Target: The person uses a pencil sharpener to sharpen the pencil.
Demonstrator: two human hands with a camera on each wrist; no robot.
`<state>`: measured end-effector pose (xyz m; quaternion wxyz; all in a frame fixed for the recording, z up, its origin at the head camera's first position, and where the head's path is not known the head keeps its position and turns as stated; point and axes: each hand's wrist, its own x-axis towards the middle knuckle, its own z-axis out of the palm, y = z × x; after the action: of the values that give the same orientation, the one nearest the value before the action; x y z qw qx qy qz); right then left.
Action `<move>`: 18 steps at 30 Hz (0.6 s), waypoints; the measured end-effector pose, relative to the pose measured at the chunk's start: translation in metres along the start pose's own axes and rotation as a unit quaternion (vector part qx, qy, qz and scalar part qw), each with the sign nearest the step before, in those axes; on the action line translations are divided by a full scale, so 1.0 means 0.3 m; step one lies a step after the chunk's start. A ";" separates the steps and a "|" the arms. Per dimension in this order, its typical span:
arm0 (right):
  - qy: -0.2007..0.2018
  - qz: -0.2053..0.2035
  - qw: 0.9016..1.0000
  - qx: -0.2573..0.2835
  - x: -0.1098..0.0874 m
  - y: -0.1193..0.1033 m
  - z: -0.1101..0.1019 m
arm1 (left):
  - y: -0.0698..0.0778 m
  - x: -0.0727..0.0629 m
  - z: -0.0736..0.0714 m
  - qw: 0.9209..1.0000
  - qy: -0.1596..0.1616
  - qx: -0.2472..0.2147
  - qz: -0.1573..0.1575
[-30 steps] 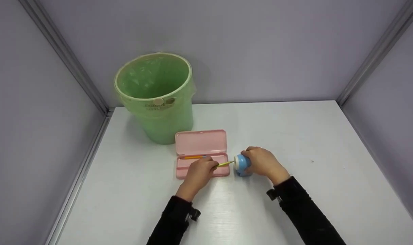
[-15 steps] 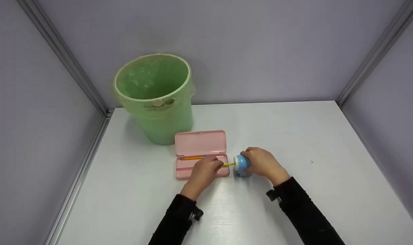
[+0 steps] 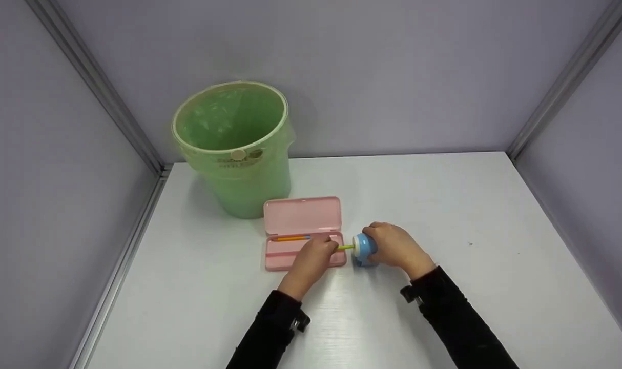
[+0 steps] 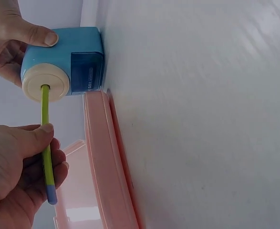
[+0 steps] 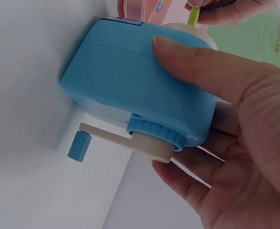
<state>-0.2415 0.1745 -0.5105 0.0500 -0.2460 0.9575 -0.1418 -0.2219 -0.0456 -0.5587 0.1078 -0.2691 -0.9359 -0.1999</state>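
My right hand (image 3: 395, 248) grips a blue pencil sharpener (image 5: 135, 81) that stands on the white table, thumb on one side and fingers on the other. Its crank (image 5: 116, 136), cream with a blue knob, sticks out at the back. Between thumb and fingers, my left hand (image 3: 311, 259) pinches a yellow-green pencil (image 4: 45, 114) with a blue end. The pencil's front end is inside the hole of the sharpener's cream disc (image 4: 32, 81), so its tip is hidden. Beneath the left hand lies an open pink pencil case (image 3: 303, 215), with an orange pencil (image 3: 290, 238) in it.
A green bin (image 3: 244, 179) with a plastic liner stands behind the pencil case, at the back left. Grey panels enclose the white table (image 3: 444, 205) at the back and on both sides.
My left hand has moved right, bringing the yellow-green pencil's front end into the sharpener's hole. The right hand and the sharpener have stayed about where they were.
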 end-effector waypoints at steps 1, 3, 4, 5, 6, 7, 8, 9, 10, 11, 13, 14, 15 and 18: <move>0.000 -0.002 1.000 -0.001 0.002 0.000 0.001 | -0.001 -0.001 0.001 1.000 -0.004 -0.003 0.001; 0.001 -0.007 1.000 -0.001 0.003 0.002 0.003 | -0.001 0.000 0.004 1.000 -0.012 -0.009 0.002; 0.003 -0.008 1.000 0.000 0.003 0.004 0.004 | -0.001 0.000 0.007 1.000 -0.014 -0.010 0.005; 0.006 -0.012 1.000 0.000 0.003 0.008 0.005 | -0.002 0.001 0.009 1.000 -0.016 -0.007 0.009; 0.007 -0.014 1.000 0.003 0.003 0.011 0.006 | -0.002 0.003 0.011 1.000 -0.015 -0.004 0.013; 0.009 -0.016 1.000 0.007 0.003 0.014 0.007 | -0.002 0.004 0.014 1.000 -0.012 0.002 0.018; 0.010 -0.019 1.000 0.012 0.003 0.018 0.009 | -0.001 0.005 0.015 1.000 -0.007 0.008 0.021; 0.010 -0.022 1.000 0.015 0.002 0.021 0.010 | -0.001 0.007 0.017 1.000 -0.001 0.014 0.025; 0.009 -0.024 1.000 0.018 0.002 0.025 0.011 | -0.001 0.008 0.019 0.999 0.006 0.022 0.028; 0.007 -0.025 0.999 0.022 0.001 0.027 0.012 | 0.000 0.009 0.020 0.999 0.010 0.026 0.031; 0.000 -0.019 0.999 0.034 0.000 0.030 0.013 | 0.003 0.012 0.023 0.999 0.018 0.028 0.035; -0.003 -0.016 0.999 0.037 0.000 0.031 0.013 | 0.004 0.013 0.023 0.999 0.020 0.026 0.037; -0.005 -0.014 0.999 0.041 -0.001 0.031 0.012 | 0.005 0.014 0.024 0.999 0.022 0.024 0.039; -0.009 -0.012 0.999 0.052 -0.001 0.032 0.009 | 0.007 0.014 0.025 0.998 0.032 0.018 0.042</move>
<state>-0.2453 0.1820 -0.5160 0.0692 -0.2555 0.9456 -0.1893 -0.2248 -0.0388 -0.5636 0.1508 -0.2994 -0.9234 -0.1868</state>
